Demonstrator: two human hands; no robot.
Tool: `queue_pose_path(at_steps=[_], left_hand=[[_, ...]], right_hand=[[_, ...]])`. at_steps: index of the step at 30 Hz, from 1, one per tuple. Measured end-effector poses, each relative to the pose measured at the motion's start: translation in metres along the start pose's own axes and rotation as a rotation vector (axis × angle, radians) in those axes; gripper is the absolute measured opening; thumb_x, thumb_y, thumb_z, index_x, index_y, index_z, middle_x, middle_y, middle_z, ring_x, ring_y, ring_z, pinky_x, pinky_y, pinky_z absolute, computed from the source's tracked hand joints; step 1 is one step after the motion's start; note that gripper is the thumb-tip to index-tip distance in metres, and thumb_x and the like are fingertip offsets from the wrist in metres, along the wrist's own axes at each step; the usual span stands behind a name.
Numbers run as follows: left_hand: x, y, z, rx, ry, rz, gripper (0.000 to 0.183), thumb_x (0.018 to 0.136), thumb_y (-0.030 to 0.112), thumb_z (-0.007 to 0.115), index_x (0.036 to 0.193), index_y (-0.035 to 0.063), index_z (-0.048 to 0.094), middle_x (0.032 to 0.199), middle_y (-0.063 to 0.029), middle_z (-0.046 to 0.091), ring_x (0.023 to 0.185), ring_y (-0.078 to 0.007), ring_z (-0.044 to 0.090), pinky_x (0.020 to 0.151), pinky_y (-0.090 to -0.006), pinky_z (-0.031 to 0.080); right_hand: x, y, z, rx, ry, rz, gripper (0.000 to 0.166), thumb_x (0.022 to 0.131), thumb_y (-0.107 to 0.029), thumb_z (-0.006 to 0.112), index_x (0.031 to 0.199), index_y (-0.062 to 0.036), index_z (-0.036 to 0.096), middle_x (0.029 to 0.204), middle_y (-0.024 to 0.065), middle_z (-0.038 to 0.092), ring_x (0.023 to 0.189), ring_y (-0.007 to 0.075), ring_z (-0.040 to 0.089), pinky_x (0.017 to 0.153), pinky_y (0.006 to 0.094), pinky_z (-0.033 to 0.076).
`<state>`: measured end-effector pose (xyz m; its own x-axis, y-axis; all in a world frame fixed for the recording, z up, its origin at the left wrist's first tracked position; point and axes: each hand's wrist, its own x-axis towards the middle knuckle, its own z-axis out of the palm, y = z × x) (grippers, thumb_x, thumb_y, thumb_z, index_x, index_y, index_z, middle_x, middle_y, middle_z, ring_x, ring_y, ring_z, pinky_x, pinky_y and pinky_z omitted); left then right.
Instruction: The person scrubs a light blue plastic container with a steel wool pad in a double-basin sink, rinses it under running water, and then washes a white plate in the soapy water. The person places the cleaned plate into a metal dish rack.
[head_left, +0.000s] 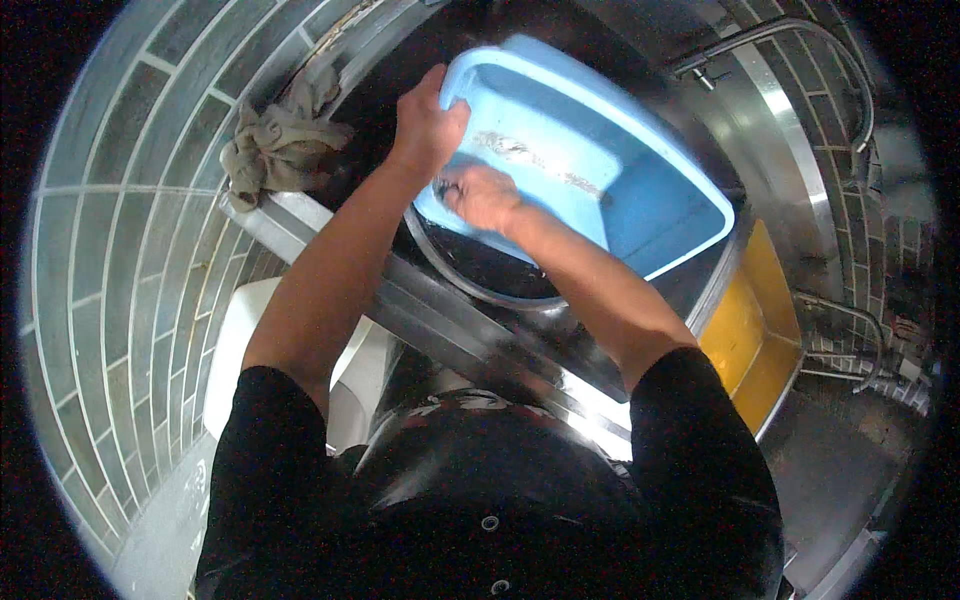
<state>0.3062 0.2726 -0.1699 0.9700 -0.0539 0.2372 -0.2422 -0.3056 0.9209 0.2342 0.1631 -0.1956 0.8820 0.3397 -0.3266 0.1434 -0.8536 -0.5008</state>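
Note:
A light blue plastic tub (664, 199) is tilted over a dark metal sink, its open side facing me. My left hand (431, 124) grips the tub's left rim, thumb inside the edge. Just below it my right hand (484, 196) is curled at the tub's lower left wall, closed on a small dark thing, blurred and mostly hidden by the fingers. Wet, shiny streaks show on the tub's inner surface. A grey hose (480, 294) curves under the tub along the sink's near side.
A crumpled grey-brown cloth (281, 150) lies on the metal ledge at the left, beside a tiled wall. A yellow tub (750, 330) stands at the right. One metal faucet (810, 30) arches at the upper right, another (874, 337) lower. A white container (240, 337) is below left.

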Motion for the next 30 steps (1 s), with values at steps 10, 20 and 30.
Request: queue_pose_path(at_steps=[10,20,30], left_hand=[[-0.004,0.007,-0.003,-0.046,0.122,-0.144,0.021,0.074,0.006,0.062,0.093,0.0007,0.057,0.077,-0.0123,0.062,0.068,-0.0185,0.059,0.062,-0.0322,0.047],[-0.013,0.024,-0.006,-0.014,0.11,-0.104,0.017,0.076,0.009,0.061,0.091,0.0023,0.055,0.075,-0.0211,0.06,0.073,-0.0307,0.063,0.066,-0.0363,0.048],[-0.011,0.0,-0.017,-0.23,0.096,-0.173,0.017,0.076,0.009,0.059,0.09,0.0008,0.055,0.081,-0.0213,0.062,0.074,-0.0366,0.061,0.066,-0.0375,0.048]], right_hand=[[0.035,0.025,0.017,-0.169,0.065,0.259,0.029,0.079,-0.026,0.053,0.1,-0.0102,0.066,0.109,0.0183,0.057,0.096,0.0336,0.059,0.082,0.0432,0.049],[-0.115,0.065,-0.025,-0.375,0.112,0.084,0.024,0.075,-0.021,0.056,0.094,-0.0097,0.066,0.097,0.0152,0.061,0.089,0.0314,0.061,0.075,0.0432,0.051],[-0.067,-0.018,0.013,-0.192,0.229,-0.068,0.024,0.078,-0.023,0.053,0.093,-0.0087,0.065,0.098,0.0169,0.059,0.092,0.0346,0.058,0.082,0.0441,0.048]])
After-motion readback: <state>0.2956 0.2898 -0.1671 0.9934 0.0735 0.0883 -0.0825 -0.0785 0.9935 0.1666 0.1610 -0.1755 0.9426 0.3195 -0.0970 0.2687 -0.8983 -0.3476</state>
